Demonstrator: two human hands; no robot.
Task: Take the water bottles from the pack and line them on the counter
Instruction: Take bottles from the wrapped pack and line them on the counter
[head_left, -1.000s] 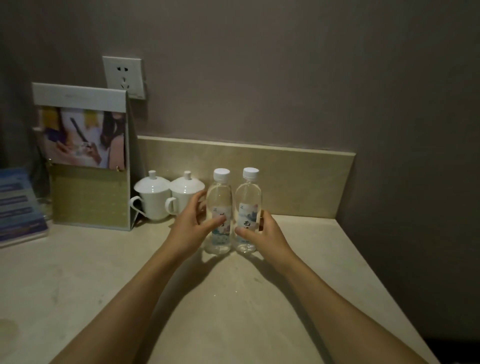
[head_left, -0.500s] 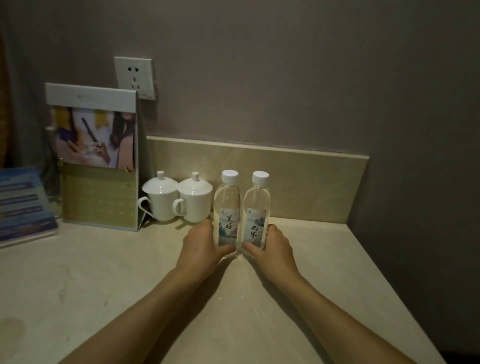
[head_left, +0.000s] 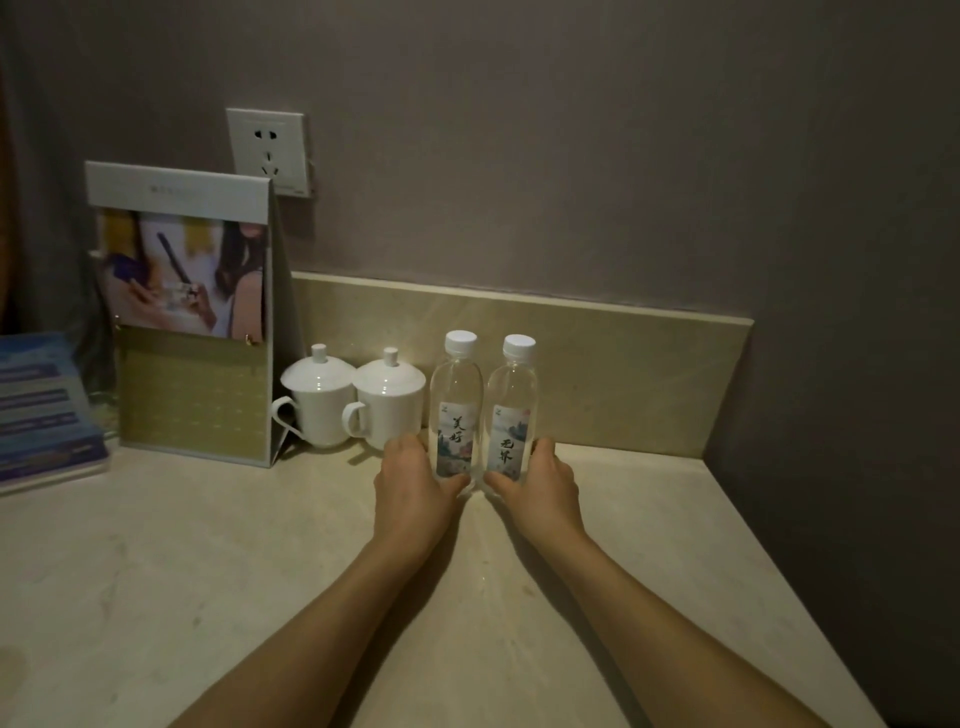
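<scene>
Two small clear water bottles with white caps and painted labels stand upright side by side on the beige counter (head_left: 208, 571), close to the backsplash. My left hand (head_left: 413, 493) wraps the base of the left bottle (head_left: 456, 395). The right bottle (head_left: 511, 400) is gripped low down by my right hand (head_left: 540, 491). The bottles nearly touch each other. No pack is in view.
Two white lidded cups (head_left: 358, 400) stand just left of the bottles. A standing card display (head_left: 187, 312) and a blue booklet (head_left: 41, 410) are further left. A wall socket (head_left: 267, 150) is above. The counter ends at a wall corner on the right.
Both hands have slid the two bottles back toward the backsplash and beside the cups, and my grip has dropped lower on the bottles. The camera view has shifted slightly.
</scene>
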